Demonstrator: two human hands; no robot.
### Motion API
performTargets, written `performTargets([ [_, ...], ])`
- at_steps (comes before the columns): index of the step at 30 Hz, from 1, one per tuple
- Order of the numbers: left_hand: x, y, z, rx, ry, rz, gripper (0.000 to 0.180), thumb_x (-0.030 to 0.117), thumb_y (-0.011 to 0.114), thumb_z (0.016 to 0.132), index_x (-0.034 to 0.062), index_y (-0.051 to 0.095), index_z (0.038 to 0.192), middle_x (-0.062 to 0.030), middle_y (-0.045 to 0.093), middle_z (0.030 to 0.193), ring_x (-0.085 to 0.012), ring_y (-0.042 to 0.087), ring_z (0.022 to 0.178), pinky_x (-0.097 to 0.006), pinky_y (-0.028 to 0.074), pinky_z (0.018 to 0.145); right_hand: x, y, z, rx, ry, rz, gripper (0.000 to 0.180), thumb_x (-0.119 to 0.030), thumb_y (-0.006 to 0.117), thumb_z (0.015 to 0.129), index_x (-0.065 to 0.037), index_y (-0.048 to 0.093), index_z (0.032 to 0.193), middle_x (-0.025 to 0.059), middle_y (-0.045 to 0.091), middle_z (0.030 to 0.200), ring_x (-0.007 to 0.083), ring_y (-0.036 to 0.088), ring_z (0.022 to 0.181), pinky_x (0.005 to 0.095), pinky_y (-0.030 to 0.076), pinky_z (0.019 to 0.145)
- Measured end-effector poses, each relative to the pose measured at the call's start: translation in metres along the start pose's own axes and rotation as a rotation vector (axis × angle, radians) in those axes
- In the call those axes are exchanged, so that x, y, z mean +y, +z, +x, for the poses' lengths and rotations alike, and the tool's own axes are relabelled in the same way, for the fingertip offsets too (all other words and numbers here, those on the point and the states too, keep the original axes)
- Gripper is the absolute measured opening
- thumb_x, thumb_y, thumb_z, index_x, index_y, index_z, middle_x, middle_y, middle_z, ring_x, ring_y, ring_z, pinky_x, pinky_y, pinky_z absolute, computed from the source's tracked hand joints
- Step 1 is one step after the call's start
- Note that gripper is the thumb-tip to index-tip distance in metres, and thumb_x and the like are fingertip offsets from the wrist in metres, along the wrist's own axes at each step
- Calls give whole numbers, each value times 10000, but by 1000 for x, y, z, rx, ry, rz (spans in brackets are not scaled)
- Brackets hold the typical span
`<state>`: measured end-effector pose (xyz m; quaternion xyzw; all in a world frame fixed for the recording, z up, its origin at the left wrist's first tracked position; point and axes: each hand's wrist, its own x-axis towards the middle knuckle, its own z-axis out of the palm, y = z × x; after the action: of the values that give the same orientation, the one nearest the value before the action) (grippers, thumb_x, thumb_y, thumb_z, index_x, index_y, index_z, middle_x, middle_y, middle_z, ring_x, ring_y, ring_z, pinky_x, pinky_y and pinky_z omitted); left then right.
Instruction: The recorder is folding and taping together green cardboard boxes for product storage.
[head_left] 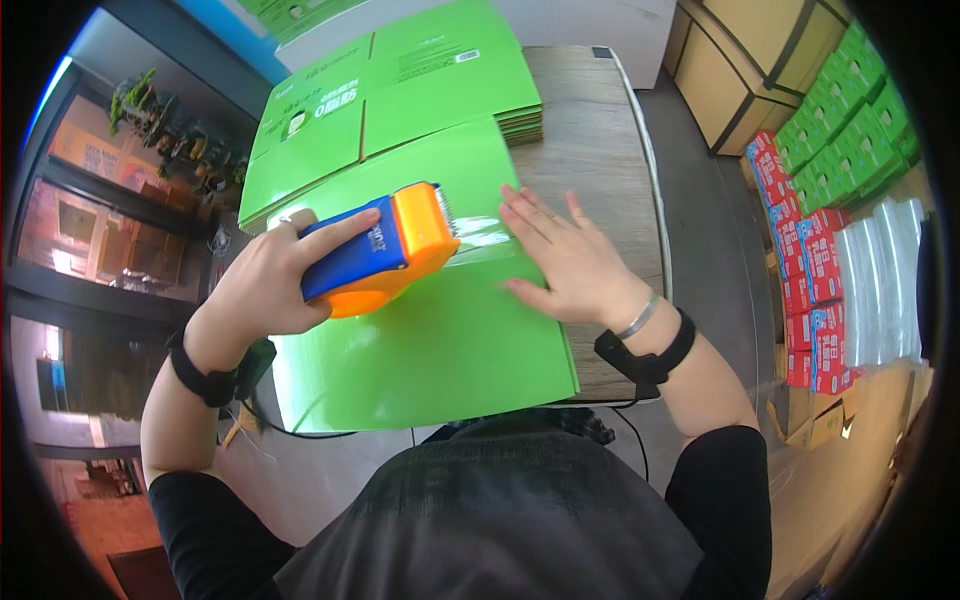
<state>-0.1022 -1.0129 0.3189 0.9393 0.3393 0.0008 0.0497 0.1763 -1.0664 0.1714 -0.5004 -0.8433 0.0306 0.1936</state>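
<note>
A blue and orange tape dispenser (370, 250) is gripped in my left hand (265, 275), its toothed cutting edge facing right. Beneath it lies a green cardboard box (430, 350), its plain glossy side up and its near edge close to my body. A strip of clear tape (480, 240) shines on the cardboard, between the dispenser and my right hand. My right hand (570, 255) rests with fingers spread at the right edge of the green box, over the end of the tape. Nothing is held in it.
Flat green printed cartons (440, 75) are stacked at the far side of the wood-grain table (590, 150). On the right floor stand brown cartons (720, 80), green boxes (850, 120), red boxes (815, 260) and clear plastic-wrapped items (885, 285). Shelves with potted plants (165, 130) line the left.
</note>
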Motion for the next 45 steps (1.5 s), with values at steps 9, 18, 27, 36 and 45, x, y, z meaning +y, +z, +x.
performTargets([
  [9,-50,-26,-57,-158,-132,104,707,169,727,600,297,492,1255,-164,569,900,-333,577,749,-395,492,707,4,-6,3,-134,-6,-40,703,-483,398,853,-54,241,1388,99,192,1469,238,236,1338,565,153,1057],
  [18,-126,-31,-144,-141,-189,36,810,86,702,529,256,471,1287,-138,533,870,-309,549,744,-355,464,679,-11,-19,15,-264,24,-78,712,-484,373,849,-62,214,1400,116,191,1468,272,247,1332,552,115,1065],
  [27,-213,-14,-239,-138,-191,-34,834,65,712,534,275,454,1299,-127,534,864,-297,558,758,-366,477,706,-48,-26,25,-401,175,-137,694,-386,419,836,-96,177,1418,127,195,1466,314,201,1342,511,89,1081],
  [36,-290,2,-278,64,-165,66,778,74,708,593,333,464,1285,-132,538,765,-300,554,668,-364,472,627,-73,-23,37,-456,326,-201,615,-240,416,843,-105,220,1410,100,206,1469,277,187,1354,467,46,1095],
  [45,-313,34,-270,-142,-184,-5,844,84,742,581,354,417,1311,-121,554,864,-284,575,762,-355,486,667,-77,-21,38,-454,481,-145,628,-186,435,812,-131,235,1405,76,214,1470,276,192,1354,486,105,1084],
])
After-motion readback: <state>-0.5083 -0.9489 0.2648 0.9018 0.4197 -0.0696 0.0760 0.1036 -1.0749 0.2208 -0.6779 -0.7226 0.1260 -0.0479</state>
